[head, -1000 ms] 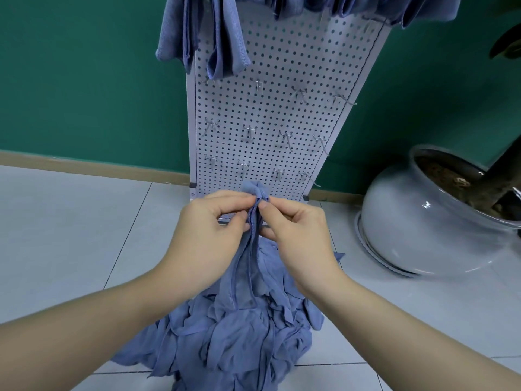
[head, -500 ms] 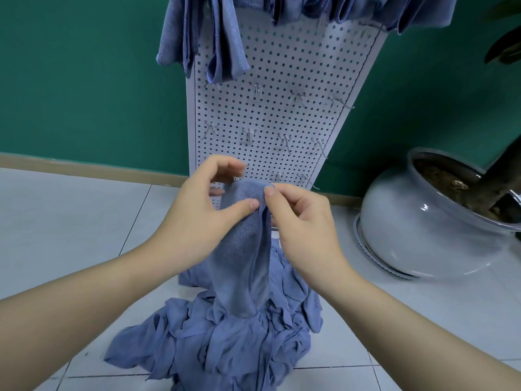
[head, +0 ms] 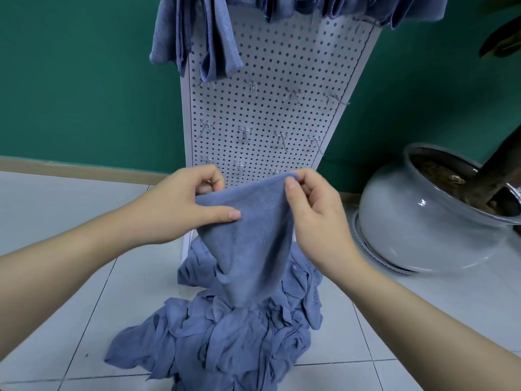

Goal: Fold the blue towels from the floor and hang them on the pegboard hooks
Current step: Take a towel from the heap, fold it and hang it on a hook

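Blue terry cloth fills the middle of the view: one towel (head: 248,235) is held up between the two hands, its top edge stretched from the left hand (head: 180,207) across to the right hand (head: 313,213). The left hand pinches the towel's left end, thumb laid flat over the front of the cloth and fingers curled behind it. The right hand pinches the upper right corner between thumb and bent fingers, slightly higher than the left. Below both hands the towel narrows to a hanging point that reaches down to a crumpled pile of blue towels (head: 225,340) heaped on the pale tiled floor (head: 56,235). Beyond the hands stands a white pegboard (head: 267,108), leaning in the wide-angle view, with rows of bare metal hooks (head: 245,132) across its lower part. Above the hands, along the board's top, several folded towels (head: 214,38) already hang down. Off to the right of the right hand sits a round glossy grey plant pot (head: 417,221) on the floor, against a green wall (head: 84,80).
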Demonstrator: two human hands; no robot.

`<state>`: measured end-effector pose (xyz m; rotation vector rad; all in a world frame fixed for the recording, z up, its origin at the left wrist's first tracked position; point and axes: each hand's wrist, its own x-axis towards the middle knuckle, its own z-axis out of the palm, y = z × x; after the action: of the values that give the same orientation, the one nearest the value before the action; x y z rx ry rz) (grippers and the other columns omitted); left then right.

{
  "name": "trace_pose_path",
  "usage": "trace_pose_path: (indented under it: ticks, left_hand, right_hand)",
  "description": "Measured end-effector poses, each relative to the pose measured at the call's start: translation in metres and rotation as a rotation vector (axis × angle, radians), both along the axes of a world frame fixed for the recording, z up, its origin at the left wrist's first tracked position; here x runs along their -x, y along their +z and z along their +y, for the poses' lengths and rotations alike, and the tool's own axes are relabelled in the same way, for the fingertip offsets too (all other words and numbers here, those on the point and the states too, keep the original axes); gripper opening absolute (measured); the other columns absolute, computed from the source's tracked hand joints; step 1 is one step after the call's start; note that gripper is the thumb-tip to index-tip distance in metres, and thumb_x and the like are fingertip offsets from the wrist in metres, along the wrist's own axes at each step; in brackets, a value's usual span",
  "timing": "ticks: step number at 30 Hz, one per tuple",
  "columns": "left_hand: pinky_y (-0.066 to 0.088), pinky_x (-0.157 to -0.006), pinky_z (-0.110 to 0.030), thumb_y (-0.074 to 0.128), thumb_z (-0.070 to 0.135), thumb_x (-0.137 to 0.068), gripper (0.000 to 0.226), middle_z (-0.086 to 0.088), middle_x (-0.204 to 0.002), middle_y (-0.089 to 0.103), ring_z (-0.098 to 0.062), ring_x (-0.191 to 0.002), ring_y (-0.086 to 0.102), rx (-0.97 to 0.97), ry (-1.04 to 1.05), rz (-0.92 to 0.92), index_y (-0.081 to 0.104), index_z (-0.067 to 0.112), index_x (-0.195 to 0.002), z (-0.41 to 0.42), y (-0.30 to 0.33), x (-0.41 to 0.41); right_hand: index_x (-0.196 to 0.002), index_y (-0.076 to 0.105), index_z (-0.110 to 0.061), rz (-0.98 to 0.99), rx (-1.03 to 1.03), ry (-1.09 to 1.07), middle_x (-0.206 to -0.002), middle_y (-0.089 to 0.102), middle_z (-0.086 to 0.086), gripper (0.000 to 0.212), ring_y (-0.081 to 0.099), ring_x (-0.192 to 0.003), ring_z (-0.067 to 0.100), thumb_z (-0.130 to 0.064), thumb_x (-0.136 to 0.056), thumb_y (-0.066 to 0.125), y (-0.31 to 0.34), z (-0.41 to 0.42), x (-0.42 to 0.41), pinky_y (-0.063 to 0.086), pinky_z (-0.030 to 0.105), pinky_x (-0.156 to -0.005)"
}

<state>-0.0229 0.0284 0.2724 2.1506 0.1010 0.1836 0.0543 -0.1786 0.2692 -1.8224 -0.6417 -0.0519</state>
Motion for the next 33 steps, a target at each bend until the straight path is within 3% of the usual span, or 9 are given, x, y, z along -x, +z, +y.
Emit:
trace_pose_path:
  ticks: [5, 10, 16, 20, 23, 25, 28, 30, 33]
  left_hand:
    - [0.048, -0.06, -0.019, 0.083, 0.015, -0.084, 0.022, 0.002, -0.071, 0.065, -0.008, -0.066, 0.056, 0.046, -0.059, -0.184, 0.063, 0.018, -0.079, -0.003, 0.012, 0.004]
    - [0.056, -0.08, -0.022, 0.077, 0.024, -0.085, 0.007, 0.012, -0.087, 0.076, -0.006, -0.081, 0.069, 0.069, -0.03, -0.3, 0.078, 0.029, -0.09, -0.007, 0.023, 0.011]
    - [0.044, -0.064, -0.029, 0.069, 0.049, -0.077, 0.034, -0.006, -0.069, 0.064, -0.022, -0.065, 0.055, -0.01, -0.077, -0.229, 0.068, 0.016, -0.07, -0.004, 0.025, 0.016]
    - [0.043, -0.064, -0.019, 0.072, 0.052, -0.074, 0.042, -0.002, -0.066, 0.063, -0.01, -0.063, 0.055, -0.111, -0.083, -0.193, 0.063, 0.012, -0.065, -0.001, 0.025, 0.019]
    - [0.045, -0.062, -0.027, 0.074, 0.049, -0.073, 0.039, -0.005, -0.066, 0.06, -0.012, -0.061, 0.052, -0.144, 0.009, -0.241, 0.058, 0.015, -0.066, 0.004, 0.026, 0.019]
    - [0.053, -0.067, -0.036, 0.079, 0.039, -0.072, 0.032, -0.007, -0.072, 0.062, -0.016, -0.064, 0.06, 0.02, 0.068, -0.315, 0.053, 0.019, -0.079, 0.001, 0.027, 0.018]
    - [0.058, -0.072, -0.028, 0.085, 0.02, -0.077, 0.048, -0.005, -0.085, 0.071, -0.016, -0.076, 0.072, 0.543, 0.144, -0.396, 0.05, 0.024, -0.109, -0.014, 0.025, 0.016]
    - [0.059, -0.081, -0.03, 0.08, 0.025, -0.083, 0.051, -0.004, -0.107, 0.077, -0.017, -0.097, 0.075, 0.776, 0.102, -0.236, 0.056, 0.016, -0.128, -0.025, 0.019, 0.013]
    - [0.058, -0.09, -0.035, 0.072, 0.032, -0.083, 0.044, -0.007, -0.115, 0.077, -0.021, -0.109, 0.073, 0.838, 0.084, 0.06, 0.072, 0.005, -0.118, -0.029, 0.005, 0.012]
  right_hand:
    - [-0.091, 0.051, -0.006, -0.204, -0.013, -0.146, -0.075, 0.048, -0.002, 0.024, 0.043, -0.07, 0.012, -0.017, -0.11, 0.043, -0.001, -0.008, -0.002, 0.037, 0.028, -0.066]
    - [-0.094, 0.051, -0.003, -0.288, -0.066, -0.253, -0.08, 0.05, 0.0, 0.02, 0.044, -0.073, 0.008, -0.01, -0.111, 0.041, 0.003, -0.008, -0.011, 0.037, 0.018, -0.07]
    - [-0.096, 0.051, -0.007, -0.306, -0.053, -0.213, -0.081, 0.051, -0.001, 0.018, 0.045, -0.075, 0.009, -0.012, -0.11, 0.04, 0.005, -0.009, -0.018, 0.038, 0.02, -0.071]
    - [-0.096, 0.052, -0.006, -0.321, -0.007, -0.161, -0.082, 0.05, 0.001, 0.019, 0.047, -0.076, 0.016, -0.015, -0.11, 0.042, 0.005, -0.012, -0.019, 0.04, 0.029, -0.071]
    - [-0.096, 0.053, -0.008, -0.348, 0.026, -0.153, -0.082, 0.05, 0.003, 0.019, 0.046, -0.073, 0.018, -0.019, -0.109, 0.044, 0.004, -0.014, -0.018, 0.039, 0.031, -0.068]
    - [-0.095, 0.053, -0.011, -0.261, -0.021, -0.17, -0.073, 0.047, 0.003, 0.02, 0.042, -0.065, 0.02, -0.026, -0.109, 0.049, 0.005, -0.013, -0.017, 0.038, 0.034, -0.063]
    - [-0.095, 0.059, -0.008, 0.134, -0.228, -0.131, -0.07, 0.056, 0.008, 0.033, 0.053, -0.066, 0.02, -0.04, -0.102, 0.063, 0.018, -0.003, -0.005, 0.046, 0.037, -0.063]
    - [-0.104, 0.065, 0.004, 0.345, -0.301, -0.015, -0.09, 0.074, 0.018, 0.049, 0.073, -0.086, 0.024, -0.044, -0.094, 0.07, 0.024, 0.001, -0.001, 0.06, 0.043, -0.077]
    - [-0.117, 0.066, 0.011, 0.554, -0.3, 0.099, -0.108, 0.077, 0.023, 0.05, 0.076, -0.104, 0.033, -0.032, -0.093, 0.074, 0.023, 0.001, -0.003, 0.061, 0.045, -0.092]
